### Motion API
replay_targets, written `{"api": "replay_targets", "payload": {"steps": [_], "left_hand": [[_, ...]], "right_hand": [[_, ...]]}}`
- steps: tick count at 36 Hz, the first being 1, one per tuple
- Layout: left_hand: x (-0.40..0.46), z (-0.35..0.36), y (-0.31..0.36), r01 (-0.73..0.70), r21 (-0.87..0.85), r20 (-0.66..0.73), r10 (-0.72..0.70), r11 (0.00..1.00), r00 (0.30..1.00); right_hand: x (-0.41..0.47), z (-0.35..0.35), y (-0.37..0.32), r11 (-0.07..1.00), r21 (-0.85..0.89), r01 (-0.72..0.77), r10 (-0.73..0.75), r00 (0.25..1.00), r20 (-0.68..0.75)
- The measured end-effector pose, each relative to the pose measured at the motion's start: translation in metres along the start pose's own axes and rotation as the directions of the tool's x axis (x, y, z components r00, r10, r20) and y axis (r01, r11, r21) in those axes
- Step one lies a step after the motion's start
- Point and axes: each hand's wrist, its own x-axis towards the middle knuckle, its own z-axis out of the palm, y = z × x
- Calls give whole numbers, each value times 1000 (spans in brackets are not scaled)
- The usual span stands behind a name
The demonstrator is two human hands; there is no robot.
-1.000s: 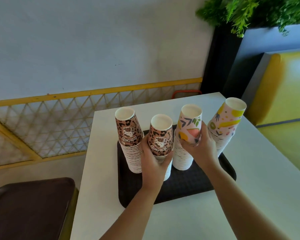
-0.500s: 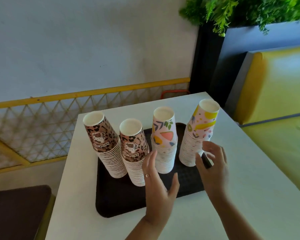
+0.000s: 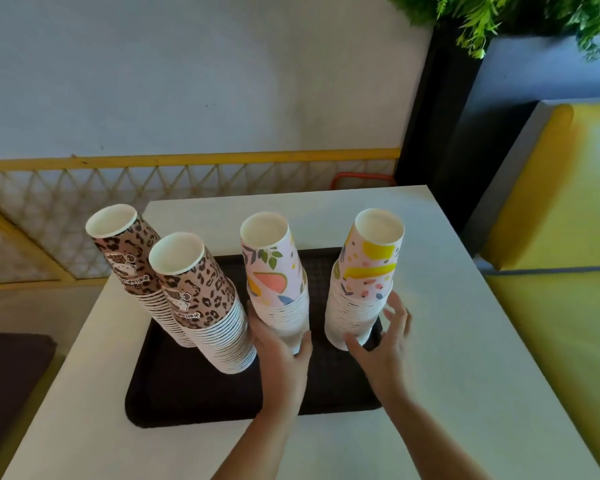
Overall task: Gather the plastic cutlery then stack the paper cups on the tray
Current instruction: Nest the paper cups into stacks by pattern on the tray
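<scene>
Cupping the base of the fruit-print cup stack (image 3: 276, 292) with your left hand (image 3: 282, 355), your right hand (image 3: 383, 344) spread loose beside the yellow-print stack (image 3: 361, 292) — four stacks on the black tray (image 3: 194, 400), two leopard-print stacks (image 3: 201, 299) toward its left edge.

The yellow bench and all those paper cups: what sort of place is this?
Probably a café or fast-food dining area. Four tall stacks of paper cups stand on a black serving tray on a white table, beside a yellow padded booth seat and a planter of greenery.
</scene>
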Motion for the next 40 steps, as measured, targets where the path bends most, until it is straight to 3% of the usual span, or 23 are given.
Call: {"api": "replay_targets", "payload": {"steps": [10, 24, 40], "left_hand": [[18, 2, -9, -29, -26, -7, 29, 999, 1000], [55, 24, -8, -47, -106, 19, 49, 993, 999], [89, 41, -16, 19, -83, 77, -13, 996, 997]], "right_hand": [[15, 23, 10, 984, 166, -56, 63, 997, -38], [50, 29, 12, 978, 202, 42, -45, 999, 13], [93, 46, 4, 985, 169, -23, 27, 999, -22]]}}
